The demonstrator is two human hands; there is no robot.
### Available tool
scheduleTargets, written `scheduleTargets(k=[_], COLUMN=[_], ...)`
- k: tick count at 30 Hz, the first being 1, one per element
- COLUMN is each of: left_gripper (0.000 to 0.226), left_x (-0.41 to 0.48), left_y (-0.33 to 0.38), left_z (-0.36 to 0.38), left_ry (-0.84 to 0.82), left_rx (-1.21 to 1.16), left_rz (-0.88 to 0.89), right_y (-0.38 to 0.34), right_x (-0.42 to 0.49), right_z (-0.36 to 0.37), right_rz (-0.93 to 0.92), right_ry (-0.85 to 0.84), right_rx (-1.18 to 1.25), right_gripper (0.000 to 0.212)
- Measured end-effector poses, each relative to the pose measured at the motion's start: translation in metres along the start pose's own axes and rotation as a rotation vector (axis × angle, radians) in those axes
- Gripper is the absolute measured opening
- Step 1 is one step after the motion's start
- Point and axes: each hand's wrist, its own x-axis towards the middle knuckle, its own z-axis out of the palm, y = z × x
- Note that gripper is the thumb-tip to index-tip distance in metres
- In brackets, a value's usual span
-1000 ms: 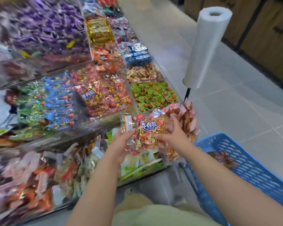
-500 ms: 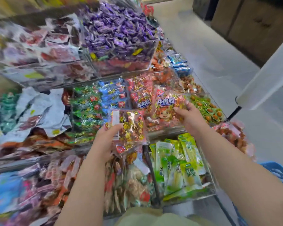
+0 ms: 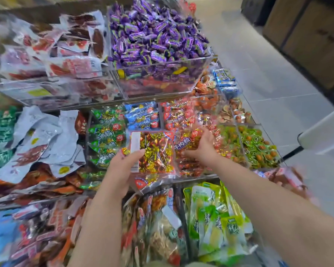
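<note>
Left hand (image 3: 123, 170) is gripping a bag of gold-wrapped candies (image 3: 156, 153), thumb lying across its white label. The bag is sitting mid-frame, at 2 o'clock from that hand. Right hand (image 3: 204, 148) is clutching a red snack bag (image 3: 185, 144) at 3 o'clock of the candies, over the bin of red packets (image 3: 181, 116). Purple candies (image 3: 158, 35) are piling at 12 o'clock, green packets (image 3: 216, 218) lying at 5 o'clock.

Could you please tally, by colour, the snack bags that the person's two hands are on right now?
Gold: bag of gold-wrapped sweets, gripped by the left hand: 1
Red: red snack bag with a blue label, gripped by the right hand over the shelf bin: 1
Total: 2
</note>
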Motion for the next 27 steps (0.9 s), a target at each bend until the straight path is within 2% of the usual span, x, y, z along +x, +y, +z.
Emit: scheduleTargets(k=[3,6,10,14,15,17,19,21,24,26,27], left_gripper=[0.059,0.064,0.062,0.096,0.108,0.135,0.141,0.138,0.143,0.142,0.128], left_x=[0.005,0.009,0.019,0.027,0.029,0.031,0.034,0.034,0.034,0.031,0.031], left_y=[0.003,0.004,0.008,0.014,0.015,0.018,0.018,0.017,0.012,0.010,0.008], left_z=[0.006,0.010,0.019,0.032,0.036,0.043,0.050,0.058,0.066,0.069,0.070], left_ry=[0.000,0.013,0.001,-0.077,-0.074,-0.084,-0.112,-0.138,-0.135,-0.156,-0.161], left_rx=[-0.029,-0.009,0.045,0.210,0.250,0.314,0.367,0.375,0.359,0.359,0.366], left_rz=[0.004,-0.006,-0.050,-0.056,-0.060,-0.075,-0.082,-0.096,-0.089,-0.073,-0.081], right_y=[0.001,0.004,0.004,0.009,0.011,0.013,0.010,0.002,-0.003,-0.005,-0.004], right_x=[-0.004,-0.004,0.001,0.001,-0.002,-0.011,-0.023,-0.037,-0.058,-0.067,-0.068], right_z=[0.008,0.014,0.012,-0.004,-0.009,-0.021,-0.032,-0.041,-0.051,-0.057,-0.058], right_rz=[0.047,-0.007,-0.030,0.042,0.051,-0.005,-0.094,-0.152,-0.201,-0.158,-0.117], right_ry=[0.086,0.021,-0.028,-0.095,-0.074,0.115,0.361,0.435,0.361,0.128,-0.021], right_rx=[0.044,0.163,0.119,0.178,0.213,0.216,0.256,0.287,0.396,0.545,0.549], right_gripper=[0.124,0.126,0.129,0.136,0.130,0.106,0.072,0.040,0.018,0.016,0.025])
